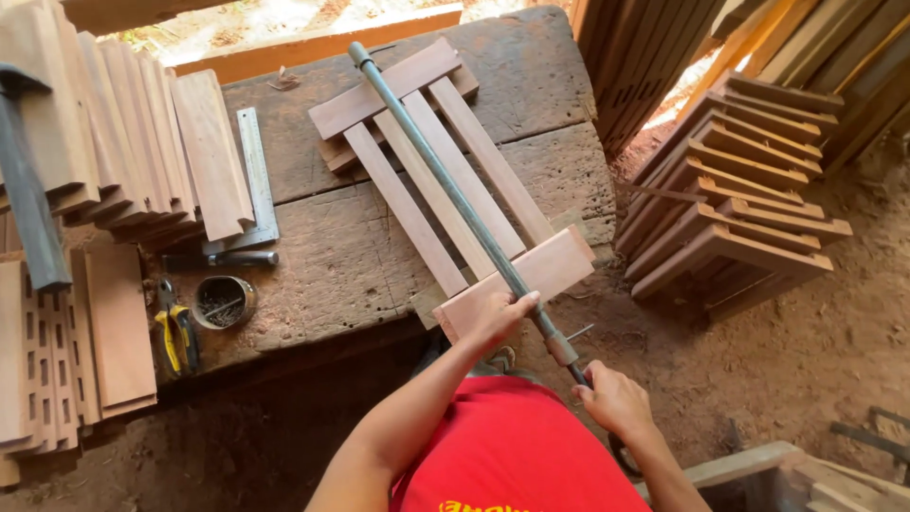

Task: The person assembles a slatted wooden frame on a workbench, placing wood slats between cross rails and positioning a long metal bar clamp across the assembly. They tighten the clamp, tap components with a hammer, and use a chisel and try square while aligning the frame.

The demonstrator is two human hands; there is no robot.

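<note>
A small wooden frame of three slats between two cross boards lies on a rough workbench. A long metal bar clamp runs lengthwise over the frame, from its far end to past its near end. My left hand presses down on the near cross board, fingers beside the bar. My right hand grips the clamp's handle end, just off the bench's edge.
Stacked wood boards, a steel ruler, a chisel, a tin of nails and yellow-handled pliers lie to the left. Finished wooden frames are piled on the dirt floor at right.
</note>
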